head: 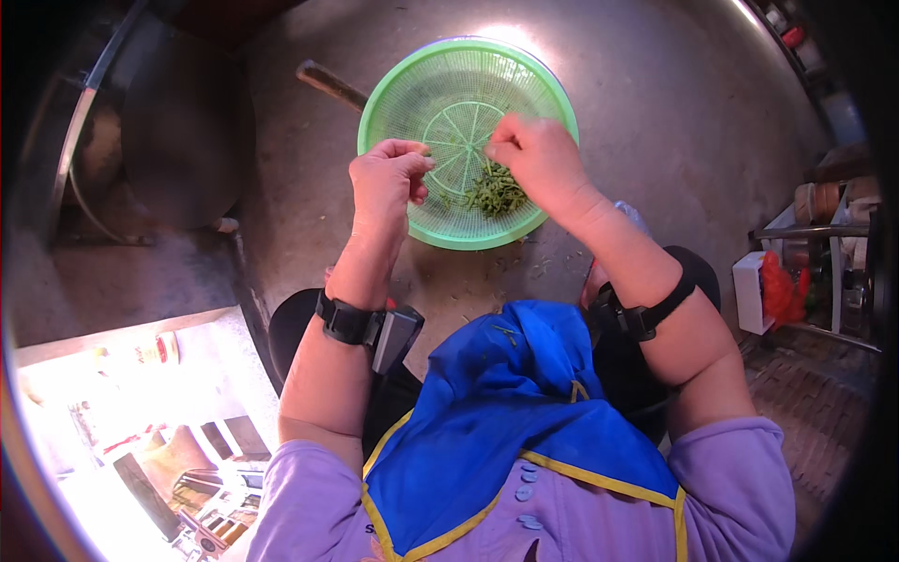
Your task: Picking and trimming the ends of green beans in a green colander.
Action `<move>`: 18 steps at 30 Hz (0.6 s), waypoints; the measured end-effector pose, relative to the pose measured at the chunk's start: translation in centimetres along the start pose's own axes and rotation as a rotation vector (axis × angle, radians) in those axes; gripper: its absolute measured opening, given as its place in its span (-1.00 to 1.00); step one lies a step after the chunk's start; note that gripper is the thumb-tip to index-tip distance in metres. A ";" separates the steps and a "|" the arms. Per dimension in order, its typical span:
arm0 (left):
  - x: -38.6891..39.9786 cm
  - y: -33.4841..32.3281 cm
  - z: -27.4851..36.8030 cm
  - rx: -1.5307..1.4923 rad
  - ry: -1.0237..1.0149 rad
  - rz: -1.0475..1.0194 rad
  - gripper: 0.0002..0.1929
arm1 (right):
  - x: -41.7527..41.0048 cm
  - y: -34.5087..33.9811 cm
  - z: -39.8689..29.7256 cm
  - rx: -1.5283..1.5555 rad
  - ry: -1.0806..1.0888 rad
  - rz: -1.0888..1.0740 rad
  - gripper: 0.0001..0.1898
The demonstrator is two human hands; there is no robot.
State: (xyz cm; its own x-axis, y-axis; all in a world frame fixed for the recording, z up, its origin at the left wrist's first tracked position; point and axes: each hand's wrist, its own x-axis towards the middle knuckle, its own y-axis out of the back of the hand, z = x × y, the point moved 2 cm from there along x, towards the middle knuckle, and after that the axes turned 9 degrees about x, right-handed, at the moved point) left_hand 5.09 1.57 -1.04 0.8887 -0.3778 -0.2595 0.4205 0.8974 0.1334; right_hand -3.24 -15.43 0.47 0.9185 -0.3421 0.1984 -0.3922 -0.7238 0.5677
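Observation:
A round green plastic mesh basket (460, 239) sits in front of me at floor level. Cut green plant pieces (500, 193) lie heaped in its right, near part. Over the left part of the basket is my left hand (390, 175), thumb and forefinger pinched together. My right hand (544, 158) hovers above the plant pieces at the right, its fingers also drawn together and slightly blurred. Whether either fingertip grip holds a small plant piece is too fine to tell. A blue apron (491, 407) with yellow trim covers my lap, with a few green bits on it.
A wooden handle (330, 83) juts out from behind the basket's left rim. Plant scraps are scattered on the concrete floor (467, 281). At right stands a rack (818, 232) with a red plastic bag (781, 288). A large dark round object (186, 133) is at left.

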 end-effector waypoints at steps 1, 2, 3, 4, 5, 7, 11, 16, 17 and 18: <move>0.3 0.0 -0.3 0.050 0.037 0.041 -0.88 | 0.1 0.3 0.3 0.001 -0.002 0.007 -0.89; 0.5 -0.4 -0.7 0.101 0.045 0.052 -0.79 | 0.3 0.7 0.5 -0.003 -0.023 0.025 -0.89; 1.0 -0.8 -1.6 0.104 0.043 0.048 -0.79 | 0.4 0.9 0.8 -0.006 -0.045 0.041 -0.88; 1.5 -1.0 -2.5 0.262 -0.051 0.016 -0.72 | 0.5 1.0 0.7 -0.001 -0.043 0.041 -0.88; 1.8 -1.2 -3.4 0.419 -0.147 -0.016 -0.66 | 0.7 1.0 0.6 0.016 -0.035 0.047 -0.90; 1.1 -2.8 -3.7 0.672 -0.306 0.007 -0.50 | 1.0 1.5 0.8 0.028 -0.033 0.058 -0.89; 0.4 -5.3 -5.0 1.099 -0.412 -0.041 -0.40 | 1.3 2.8 0.1 0.002 -0.089 -0.013 -0.87; 1.2 -6.9 -5.6 1.099 -0.591 -0.112 -0.45 | 1.4 2.7 0.2 -0.130 -0.138 -0.074 -0.82; 1.2 -7.1 -5.7 1.099 -0.592 -0.115 -0.45 | 1.4 2.7 0.1 -0.164 -0.139 -0.108 -0.80; 0.8 -7.6 -5.6 1.137 -0.635 -0.194 -0.49 | 1.3 2.7 0.0 -0.200 -0.143 -0.139 -0.79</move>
State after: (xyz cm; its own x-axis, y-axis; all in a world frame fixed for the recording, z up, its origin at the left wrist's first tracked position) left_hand 1.62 -4.30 -7.60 0.5963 -0.7983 0.0847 0.1910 0.2435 0.9509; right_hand -3.07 -17.85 2.25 0.9406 -0.3394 0.0009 -0.2324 -0.6422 0.7305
